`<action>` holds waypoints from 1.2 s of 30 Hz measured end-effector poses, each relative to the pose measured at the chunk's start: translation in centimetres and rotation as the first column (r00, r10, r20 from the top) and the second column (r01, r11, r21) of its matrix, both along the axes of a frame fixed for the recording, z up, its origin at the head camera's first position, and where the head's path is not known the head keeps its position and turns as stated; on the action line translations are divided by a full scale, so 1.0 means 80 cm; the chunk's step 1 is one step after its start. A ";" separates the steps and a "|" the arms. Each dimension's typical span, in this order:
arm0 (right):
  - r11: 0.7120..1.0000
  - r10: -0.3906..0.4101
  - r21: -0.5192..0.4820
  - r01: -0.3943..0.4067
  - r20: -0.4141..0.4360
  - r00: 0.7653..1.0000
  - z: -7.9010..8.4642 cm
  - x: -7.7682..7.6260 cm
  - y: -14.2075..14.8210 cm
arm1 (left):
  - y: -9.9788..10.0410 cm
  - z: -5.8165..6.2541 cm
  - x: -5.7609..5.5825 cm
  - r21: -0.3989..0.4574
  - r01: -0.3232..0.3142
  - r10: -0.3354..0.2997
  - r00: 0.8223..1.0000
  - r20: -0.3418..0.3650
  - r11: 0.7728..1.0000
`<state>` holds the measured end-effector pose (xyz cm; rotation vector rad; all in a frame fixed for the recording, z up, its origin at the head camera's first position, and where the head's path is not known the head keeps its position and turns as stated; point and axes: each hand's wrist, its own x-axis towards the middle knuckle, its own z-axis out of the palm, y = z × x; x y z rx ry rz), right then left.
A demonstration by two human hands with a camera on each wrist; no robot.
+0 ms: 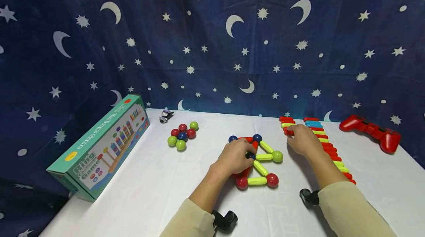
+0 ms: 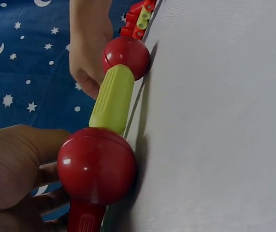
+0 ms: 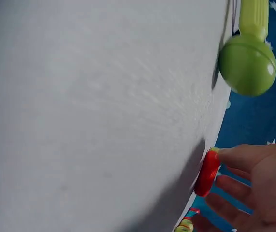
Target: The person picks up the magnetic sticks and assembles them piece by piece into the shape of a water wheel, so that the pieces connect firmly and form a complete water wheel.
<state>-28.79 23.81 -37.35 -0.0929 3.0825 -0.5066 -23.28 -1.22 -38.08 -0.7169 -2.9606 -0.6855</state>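
Note:
My left hand (image 1: 234, 156) pinches a dark blue ball (image 1: 251, 155) in the middle of a structure of magnetic sticks and balls on the white table. Yellow-green sticks (image 1: 257, 181) join its red balls (image 1: 272, 180), a green ball (image 1: 277, 156) and blue balls (image 1: 257, 138); the hand hides much of its left side. In the left wrist view, the thumb lies beside a near red ball (image 2: 96, 166). Over the left stick column, my right hand (image 1: 303, 139) holds a red stick (image 3: 208, 174) between thumb and fingers.
Two columns of red, yellow and blue sticks (image 1: 328, 149) lie at the right, beside a red game controller (image 1: 372, 132). Loose balls (image 1: 182, 136) cluster left of the structure, near a small figurine (image 1: 165, 116). A green game box (image 1: 103, 148) stands at the far left. Starry cloth (image 1: 212, 41) hangs behind.

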 end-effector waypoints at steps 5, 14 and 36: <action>0.995 0.020 0.094 -0.024 0.038 0.999 -0.001 -0.006 0.005 | 0.000 0.002 0.001 -0.001 -0.008 0.008 1.000 -0.007 1.000; 0.974 0.009 0.227 -0.027 0.077 0.997 0.005 0.002 0.007 | 0.005 0.000 0.005 -0.048 -0.022 0.019 0.998 -0.053 0.999; 0.930 0.040 -0.361 0.068 0.284 0.958 0.020 0.038 -0.035 | 0.013 -0.005 0.007 -0.038 -0.118 0.112 0.984 -0.140 0.992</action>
